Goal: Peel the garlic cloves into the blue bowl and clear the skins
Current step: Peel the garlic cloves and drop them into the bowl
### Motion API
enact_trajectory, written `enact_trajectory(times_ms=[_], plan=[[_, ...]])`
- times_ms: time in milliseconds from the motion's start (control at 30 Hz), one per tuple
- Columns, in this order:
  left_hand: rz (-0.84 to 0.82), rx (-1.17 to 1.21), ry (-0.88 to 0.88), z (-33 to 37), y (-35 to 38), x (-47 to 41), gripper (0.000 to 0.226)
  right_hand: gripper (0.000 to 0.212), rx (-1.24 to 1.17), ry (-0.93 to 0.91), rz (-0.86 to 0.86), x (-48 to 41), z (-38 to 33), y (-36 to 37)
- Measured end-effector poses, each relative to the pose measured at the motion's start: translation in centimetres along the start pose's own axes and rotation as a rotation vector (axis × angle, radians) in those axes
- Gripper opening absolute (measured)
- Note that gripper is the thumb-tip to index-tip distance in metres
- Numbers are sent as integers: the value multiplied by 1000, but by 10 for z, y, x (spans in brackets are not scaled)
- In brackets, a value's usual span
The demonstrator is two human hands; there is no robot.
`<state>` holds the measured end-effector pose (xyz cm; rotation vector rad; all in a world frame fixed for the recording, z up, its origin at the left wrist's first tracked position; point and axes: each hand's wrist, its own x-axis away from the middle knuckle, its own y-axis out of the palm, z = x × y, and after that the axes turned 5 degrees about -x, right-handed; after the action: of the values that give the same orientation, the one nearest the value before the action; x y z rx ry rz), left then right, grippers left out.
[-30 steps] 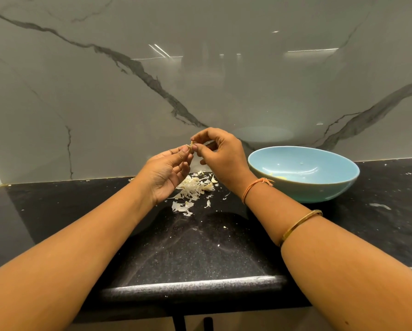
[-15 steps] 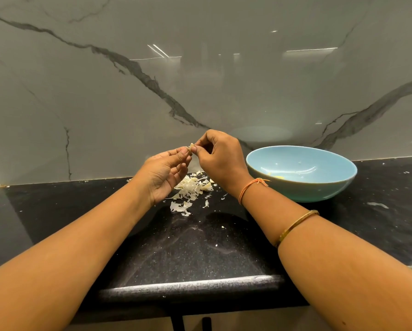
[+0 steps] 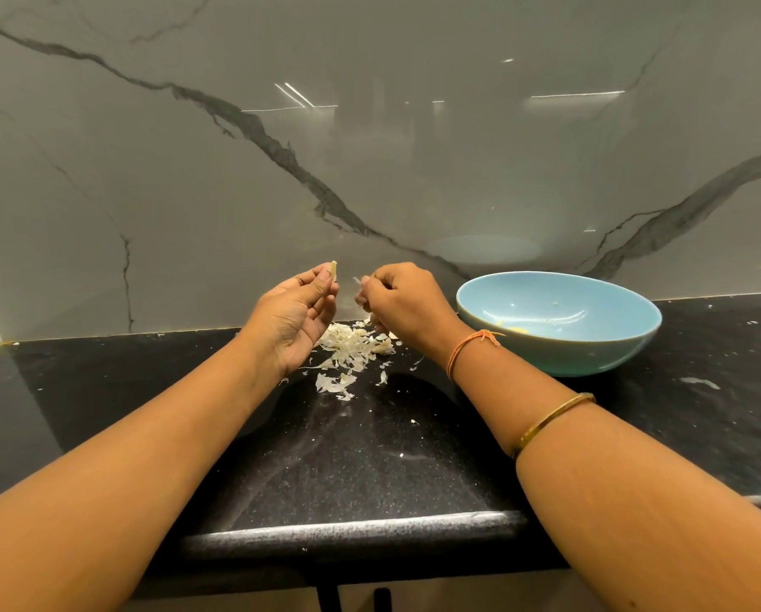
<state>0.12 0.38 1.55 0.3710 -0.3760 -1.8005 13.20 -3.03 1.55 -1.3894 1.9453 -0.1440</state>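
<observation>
i am mid-peel. my left hand (image 3: 301,311) pinches one small pale garlic clove (image 3: 334,269) upright between thumb and fingertips. my right hand (image 3: 403,302), just beside it but not touching, has its fingers curled in around a thin whitish strip of skin (image 3: 356,281). so the two hands are apart, each clamped on its own piece. the clove's showing end looks bare, though i cannot tell whether its far side is clean.

done so far, as i judge it: the wide, shallow, glossy light-blue bowl (image 3: 590,355), off to the right of my right hand, holds some pale yellow peeled pieces (image 3: 516,330) by its nearer wall. the rim hides part of them, so i cannot count them.

left to do: drop this clove in, then clear the skins, which has not begun. the loose heap of papery white garlic skins (image 3: 347,346) lies on the black speckled stone counter (image 3: 325,470) right under and between my hands. stray flakes lie towards me and out past the bowl.

counted: two hands, one clove in hand, one strip of skin, one bowl, one main heap of skins. i see no unpeeled cloves waiting on the counter, though something may be hidden under my right hand.
</observation>
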Motion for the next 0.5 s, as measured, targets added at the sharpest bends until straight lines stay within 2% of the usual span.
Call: enact_trajectory(times_ms=[67,133,300,367,433,500], plan=[[-10,-21,1,-1,1,1,11,31,68,-14,13,1,1,-1],[-9,-44,1,-1,1,1,13,14,61,-29,22,0,3,-1],[9,-104,41,-2,1,1,12,21,-82,30,60,1,1,-5],[13,-124,58,-3,2,2,11,23,-39,18,37,3,0,-6],[16,-141,73,-3,2,2,11,14,11,-19,-8,2,2,-4],[23,-160,82,-3,1,2,11,11,-49,-53,-3,0,3,-2]])
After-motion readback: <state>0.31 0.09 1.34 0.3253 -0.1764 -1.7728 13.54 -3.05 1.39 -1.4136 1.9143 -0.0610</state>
